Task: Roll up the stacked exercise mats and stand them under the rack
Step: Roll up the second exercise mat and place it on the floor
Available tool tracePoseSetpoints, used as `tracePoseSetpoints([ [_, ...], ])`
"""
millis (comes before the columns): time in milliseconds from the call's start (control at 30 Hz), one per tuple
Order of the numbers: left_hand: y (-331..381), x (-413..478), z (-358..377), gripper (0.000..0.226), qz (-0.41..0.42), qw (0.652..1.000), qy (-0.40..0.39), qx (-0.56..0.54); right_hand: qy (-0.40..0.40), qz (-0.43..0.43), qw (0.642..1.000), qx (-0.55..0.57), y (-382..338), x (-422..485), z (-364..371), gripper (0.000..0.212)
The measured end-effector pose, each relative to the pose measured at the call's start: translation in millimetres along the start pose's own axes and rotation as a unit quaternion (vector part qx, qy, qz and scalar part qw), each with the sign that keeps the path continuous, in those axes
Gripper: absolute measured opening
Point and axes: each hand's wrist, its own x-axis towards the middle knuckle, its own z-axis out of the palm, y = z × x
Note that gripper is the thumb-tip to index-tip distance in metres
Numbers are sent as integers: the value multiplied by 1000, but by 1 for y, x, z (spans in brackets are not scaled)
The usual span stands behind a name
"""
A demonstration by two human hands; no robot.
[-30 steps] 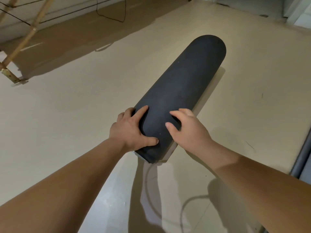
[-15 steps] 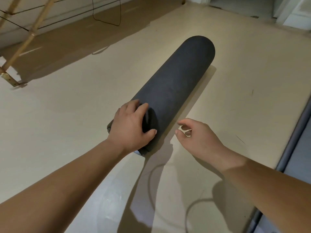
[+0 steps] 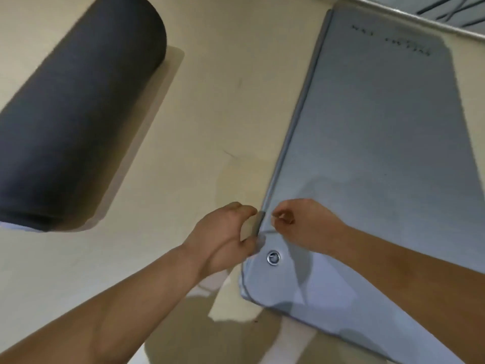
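Head view: two exercise mats lie on the beige floor (image 3: 210, 101).

1. Rolled mat (image 3: 78, 114): dark, fully rolled into a cylinder, lying on its side at upper left. Its long axis runs from lower left to upper right, with the rounded far end pointing up and right. It is well apart from both hands.
2. Flat mat (image 3: 380, 153): grey-blue, unrolled, lying at right. Its long axis runs from the near end at the bottom to the far end at the top, where blurred print (image 3: 393, 40) shows. A metal eyelet (image 3: 273, 258) sits in the near left corner.
3. Left hand (image 3: 225, 237): thumb and fingers are curled into a C at the flat mat's left edge, just beside the eyelet. The view is too blurred to confirm a grip.
4. Right hand (image 3: 301, 224): over the flat mat just inside the same edge, fingers curled, thumb and forefinger close together. Whether they pinch the mat cannot be told.
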Motion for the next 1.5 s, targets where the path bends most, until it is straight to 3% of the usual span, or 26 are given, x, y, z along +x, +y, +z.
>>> tracePoseSetpoints([
  [133,55,17,67,51,112,991,-71,34,-12,49,999,-13,72,-49,3,25],
  [267,83,25,136,99,225,945,-164,172,-38,85,994,-50,128,-92,9,33],
  [400,98,31,166,105,256,891,-171,335,-60,77,988,-120,163,-127,8,39],
  [567,109,24,159,100,281,859,-185,386,-86,23,980,-178,186,-152,-3,45],
  [667,113,22,146,96,270,865,-231,354,-87,-20,982,-169,199,-161,-8,54],
  [800,115,5,129,34,323,886,-176,283,-91,-79,984,-129,226,-171,-7,74],
  [867,126,-2,116,14,338,892,-131,270,-75,-108,988,-87,240,-176,-3,77],
  [900,135,-3,108,12,339,891,-107,282,-45,-139,987,-63,247,-178,0,73],
  [1033,176,13,76,41,283,896,-31,339,104,-233,967,-23,268,-184,11,37],
  [1100,194,25,65,45,260,899,-10,351,150,-202,968,-24,271,-189,-1,35],
  [1167,206,33,59,44,236,902,1,362,177,-144,973,-31,272,-195,-14,47],
  [1367,230,23,55,21,193,922,-57,332,148,-34,987,-47,268,-204,-29,29],
  [1500,250,12,38,15,124,953,-135,242,30,-51,998,-34,267,-213,-75,24],
])
